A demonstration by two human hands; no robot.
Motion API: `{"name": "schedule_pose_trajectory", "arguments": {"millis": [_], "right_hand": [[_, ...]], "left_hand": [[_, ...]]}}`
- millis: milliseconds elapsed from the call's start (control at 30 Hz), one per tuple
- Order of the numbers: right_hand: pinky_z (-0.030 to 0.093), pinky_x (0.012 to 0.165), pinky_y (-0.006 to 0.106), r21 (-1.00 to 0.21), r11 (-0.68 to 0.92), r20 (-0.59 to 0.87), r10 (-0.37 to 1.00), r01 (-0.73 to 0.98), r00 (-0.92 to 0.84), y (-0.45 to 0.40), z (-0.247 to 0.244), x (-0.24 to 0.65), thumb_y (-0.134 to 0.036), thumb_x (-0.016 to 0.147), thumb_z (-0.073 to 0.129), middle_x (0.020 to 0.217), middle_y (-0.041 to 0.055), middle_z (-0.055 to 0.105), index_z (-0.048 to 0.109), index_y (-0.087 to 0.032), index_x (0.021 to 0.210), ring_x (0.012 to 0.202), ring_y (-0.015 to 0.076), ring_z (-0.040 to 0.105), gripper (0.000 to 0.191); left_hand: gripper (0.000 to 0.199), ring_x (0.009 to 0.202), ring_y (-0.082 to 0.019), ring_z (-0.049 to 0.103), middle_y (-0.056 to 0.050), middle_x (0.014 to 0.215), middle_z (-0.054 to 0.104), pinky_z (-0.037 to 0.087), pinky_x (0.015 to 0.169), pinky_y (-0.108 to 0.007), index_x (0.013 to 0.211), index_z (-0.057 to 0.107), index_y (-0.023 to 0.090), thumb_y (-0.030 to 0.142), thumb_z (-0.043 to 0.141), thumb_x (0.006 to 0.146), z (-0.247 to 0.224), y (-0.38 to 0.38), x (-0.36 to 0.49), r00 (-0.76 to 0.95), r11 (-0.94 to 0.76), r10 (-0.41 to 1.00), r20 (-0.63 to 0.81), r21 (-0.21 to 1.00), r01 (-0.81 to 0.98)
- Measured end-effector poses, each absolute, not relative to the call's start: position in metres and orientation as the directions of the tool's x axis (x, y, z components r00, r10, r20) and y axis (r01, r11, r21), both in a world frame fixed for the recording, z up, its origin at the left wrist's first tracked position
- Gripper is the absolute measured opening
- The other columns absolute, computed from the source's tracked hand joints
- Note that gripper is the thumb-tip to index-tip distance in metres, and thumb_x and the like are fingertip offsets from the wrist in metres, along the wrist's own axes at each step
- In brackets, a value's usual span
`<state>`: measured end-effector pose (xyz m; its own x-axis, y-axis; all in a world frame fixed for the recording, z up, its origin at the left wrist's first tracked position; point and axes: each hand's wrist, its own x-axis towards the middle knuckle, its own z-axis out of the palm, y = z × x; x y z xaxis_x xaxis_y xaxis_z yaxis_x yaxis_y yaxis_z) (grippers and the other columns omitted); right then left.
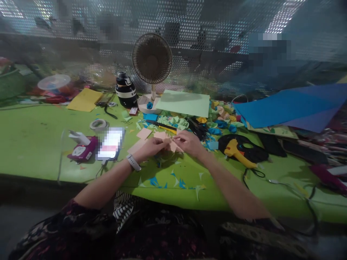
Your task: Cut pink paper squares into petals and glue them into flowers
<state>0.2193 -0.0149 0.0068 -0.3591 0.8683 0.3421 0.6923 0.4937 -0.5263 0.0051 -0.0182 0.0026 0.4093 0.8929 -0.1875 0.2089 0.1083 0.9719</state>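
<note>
Paper scraps (154, 181) on green table (32, 144)

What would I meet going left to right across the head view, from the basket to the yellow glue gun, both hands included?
Green round basket, purple gadget with a white face-like front, rectangular phone with lit screen, bare left hand, bare right hand, yellow glue gun.

Both hands (155, 146) (189, 143) hold paper (174, 146) (pink).

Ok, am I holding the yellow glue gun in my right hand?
No, the yellow glue gun lies apart from your right hand, which is at the pink paper.
</note>
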Motion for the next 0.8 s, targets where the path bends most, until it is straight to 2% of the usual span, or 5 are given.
{"name": "schedule_pose_trajectory", "arguments": {"millis": [133, 267, 433, 700, 800], "right_hand": [[0.051, 0.07, 0.031, -0.759, 0.366, 0.221, 0.923, 0.539, -0.315, -0.022, 0.008, 0.209, -0.049, 0.086, 0.062, 0.092, 0.0074, 0.071, 0.071, -0.02, 0.1, 0.076, 0.0185, 0.064, 0.033], [0.05, 0.065, 0.029, -0.92, 0.208, 0.111, 0.951, 0.333, -0.287, -0.017, 0.004, 0.213, -0.05, 0.077, 0.07, 0.082, 0.0035, 0.068, 0.068, -0.018, 0.105, 0.071, 0.0158, 0.061, 0.042], [0.046, 0.063, 0.027, -0.948, 0.114, 0.017, 0.95, 0.296, -0.312, -0.014, 0.0, 0.216, -0.048, 0.073, 0.074, 0.081, 0.0028, 0.068, 0.07, -0.016, 0.098, 0.069, 0.0136, 0.058, 0.04], [0.046, 0.066, 0.029, -0.936, 0.096, -0.04, 0.927, 0.34, -0.373, -0.018, 0.003, 0.212, -0.047, 0.072, 0.073, 0.086, 0.0048, 0.07, 0.072, -0.016, 0.095, 0.071, 0.0145, 0.059, 0.039], [0.046, 0.064, 0.029, -0.884, 0.15, -0.026, 0.93, 0.443, -0.368, -0.019, 0.0, 0.211, -0.046, 0.075, 0.069, 0.083, 0.0048, 0.07, 0.072, -0.016, 0.093, 0.069, 0.0152, 0.059, 0.035]], "left_hand": [[0.032, 0.065, -0.015, 0.066, -0.011, 0.077, 0.074, 0.051, 0.063, -0.027, 0.073, 0.072, 0.017, 0.047, 0.071, 0.083, 0.002, -0.018, 0.006, 0.433, 0.216, 0.877, -0.21, 0.976, 0.036], [0.03, 0.063, -0.014, 0.067, -0.011, 0.075, 0.074, 0.051, 0.06, -0.025, 0.074, 0.072, 0.015, 0.045, 0.074, 0.081, 0.005, -0.018, 0.006, 0.434, 0.234, 0.87, -0.233, 0.971, 0.053], [0.034, 0.057, -0.015, 0.066, -0.011, 0.071, 0.074, 0.049, 0.054, -0.024, 0.073, 0.074, 0.013, 0.046, 0.078, 0.074, 0.012, -0.02, 0.001, 0.656, 0.199, 0.696, -0.293, 0.956, 0.216], [0.038, 0.055, -0.016, 0.069, -0.008, 0.069, 0.076, 0.049, 0.048, -0.024, 0.067, 0.075, 0.021, 0.058, 0.073, 0.076, 0.029, -0.025, -0.007, 0.9, 0.066, 0.097, -0.425, 0.905, 0.42], [0.039, 0.054, -0.016, 0.069, -0.008, 0.066, 0.075, 0.049, 0.047, -0.024, 0.066, 0.076, 0.022, 0.06, 0.075, 0.073, 0.032, -0.026, -0.008, 0.913, 0.077, 0.08, -0.399, 0.916, 0.393]]}}
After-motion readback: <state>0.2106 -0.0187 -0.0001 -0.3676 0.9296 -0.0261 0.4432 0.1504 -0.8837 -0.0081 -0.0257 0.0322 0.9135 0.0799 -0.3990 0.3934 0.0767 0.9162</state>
